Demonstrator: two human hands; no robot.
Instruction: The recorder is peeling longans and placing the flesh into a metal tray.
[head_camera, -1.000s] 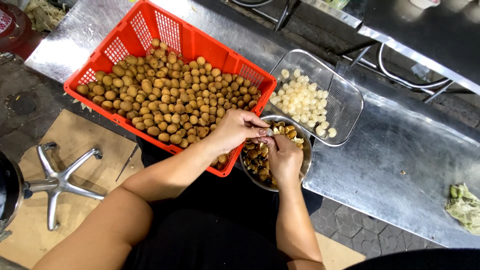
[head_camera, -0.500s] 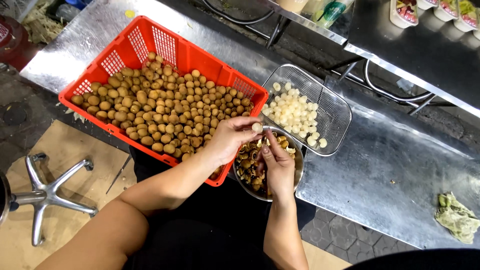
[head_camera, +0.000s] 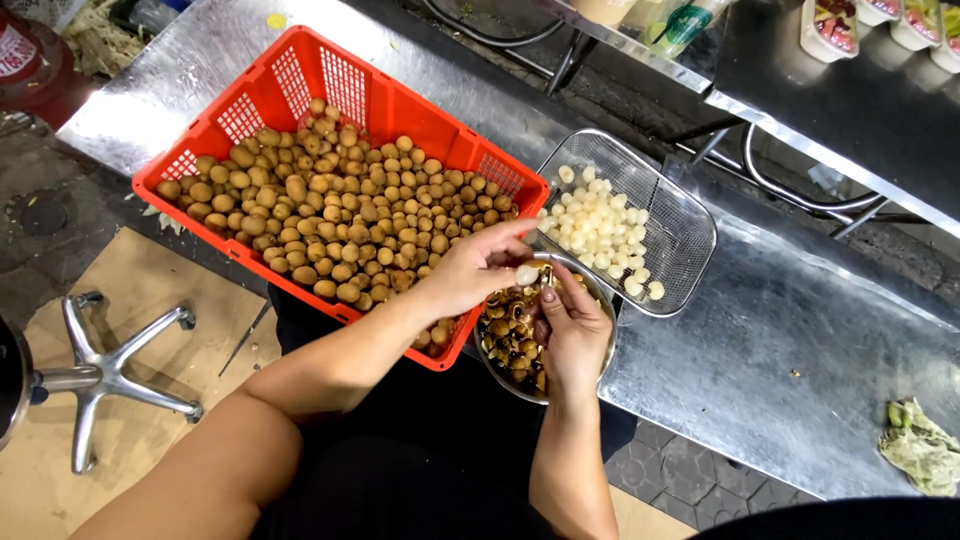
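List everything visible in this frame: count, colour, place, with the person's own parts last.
crate: one, orange-red, on the steel table's left
brown fruits: many, in the crate
wire basket: one, metal, right of the crate
peeled fruits: many, whitish, in the wire basket
bowl: one, metal, table's near edge, holding brown shells
steel table: one, grey
rag: one, greenish, far right
chair base: one, chrome, on the floor, left
peeled fruit: one, whitish, between both hands
left hand: above the bowl
right hand: above the bowl

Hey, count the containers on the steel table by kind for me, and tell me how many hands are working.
Orange plastic crate of brown fruit: 1
Wire mesh basket of peeled white fruit: 1
Round metal bowl of shells: 1
Containers total: 3
Hands: 2, left hand and right hand, both on one peeled fruit.
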